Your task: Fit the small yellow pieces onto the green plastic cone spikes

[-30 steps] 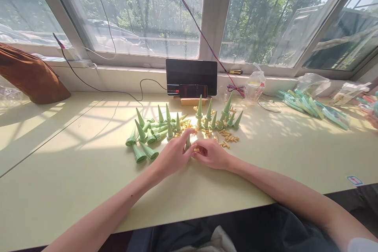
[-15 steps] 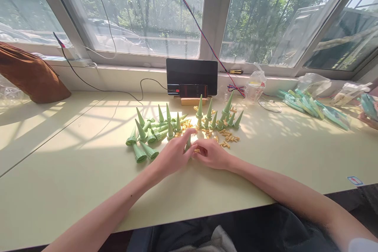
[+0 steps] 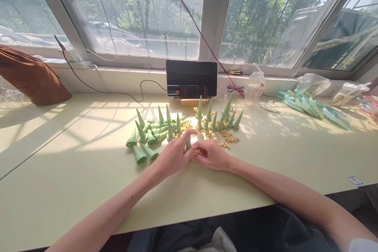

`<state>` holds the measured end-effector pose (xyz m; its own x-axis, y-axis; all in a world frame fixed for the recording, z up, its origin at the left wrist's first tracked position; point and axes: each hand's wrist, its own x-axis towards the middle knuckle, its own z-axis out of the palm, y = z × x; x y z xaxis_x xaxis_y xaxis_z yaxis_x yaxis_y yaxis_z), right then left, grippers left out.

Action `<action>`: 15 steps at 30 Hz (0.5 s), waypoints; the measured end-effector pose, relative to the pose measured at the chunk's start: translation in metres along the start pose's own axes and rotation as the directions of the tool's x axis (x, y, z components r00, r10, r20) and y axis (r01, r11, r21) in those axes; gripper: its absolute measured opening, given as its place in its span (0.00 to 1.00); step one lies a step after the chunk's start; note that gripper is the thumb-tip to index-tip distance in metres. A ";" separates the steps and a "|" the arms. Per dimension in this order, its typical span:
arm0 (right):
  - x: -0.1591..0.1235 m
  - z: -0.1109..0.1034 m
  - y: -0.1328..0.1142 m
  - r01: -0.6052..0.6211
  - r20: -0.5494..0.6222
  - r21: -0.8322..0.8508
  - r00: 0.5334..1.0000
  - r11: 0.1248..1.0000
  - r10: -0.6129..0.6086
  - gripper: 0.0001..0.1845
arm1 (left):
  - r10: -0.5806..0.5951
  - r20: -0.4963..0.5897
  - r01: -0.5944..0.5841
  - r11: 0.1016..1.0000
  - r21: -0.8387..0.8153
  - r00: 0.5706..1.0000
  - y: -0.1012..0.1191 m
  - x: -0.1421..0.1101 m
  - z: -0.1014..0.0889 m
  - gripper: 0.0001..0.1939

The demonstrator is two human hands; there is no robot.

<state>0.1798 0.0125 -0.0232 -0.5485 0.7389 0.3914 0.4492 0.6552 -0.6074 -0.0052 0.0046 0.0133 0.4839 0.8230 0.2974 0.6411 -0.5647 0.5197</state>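
My left hand (image 3: 174, 151) is closed round a green plastic cone (image 3: 188, 145), most of it covered by the fingers. Pressed up against it, my right hand (image 3: 213, 154) has its thumb and forefinger pinched together at a small yellow plastic piece (image 3: 197, 151), which is partly hidden. Beyond my hands, several small yellow T-shaped pieces (image 3: 230, 137) lie scattered on the table. To the left is a heap of green cones (image 3: 150, 153), some lying down and some point-up. More green cones (image 3: 227, 106) stand upright at the back right, a few stacked on others.
A tablet (image 3: 191, 71) and a phone (image 3: 193, 91) lean on a stand at the back. A brown bag (image 3: 32, 76) sits far left. Plastic bags of pale green parts (image 3: 307, 104) lie at right. Another person's hand (image 3: 374, 117) shows at the right edge.
My two hands keep the same hold and place. At the far right edge, the other person's hand and the things by it have shifted.
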 end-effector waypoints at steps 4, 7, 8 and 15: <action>-0.001 0.000 0.000 -0.007 0.003 0.005 1.000 1.000 0.007 0.06 | 0.015 -0.038 -0.016 1.000 -0.021 0.999 -0.002 0.000 0.002 0.18; -0.001 0.001 0.001 -0.016 0.004 0.015 1.000 1.000 0.016 0.06 | 0.016 -0.049 -0.016 1.000 -0.009 0.999 -0.005 0.001 0.004 0.18; -0.001 0.001 0.001 -0.018 0.006 0.021 1.000 1.000 0.018 0.06 | 0.011 -0.048 -0.011 1.000 -0.002 0.999 -0.005 0.001 0.005 0.18; 0.000 0.000 0.000 -0.015 0.003 0.040 1.000 0.999 0.015 0.08 | -0.003 -0.033 0.003 1.000 -0.012 0.999 -0.008 0.001 0.007 0.17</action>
<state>0.1796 0.0126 -0.0227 -0.5439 0.7483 0.3798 0.4291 0.6370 -0.6404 -0.0055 0.0101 0.0034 0.4619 0.8265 0.3219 0.6352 -0.5615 0.5303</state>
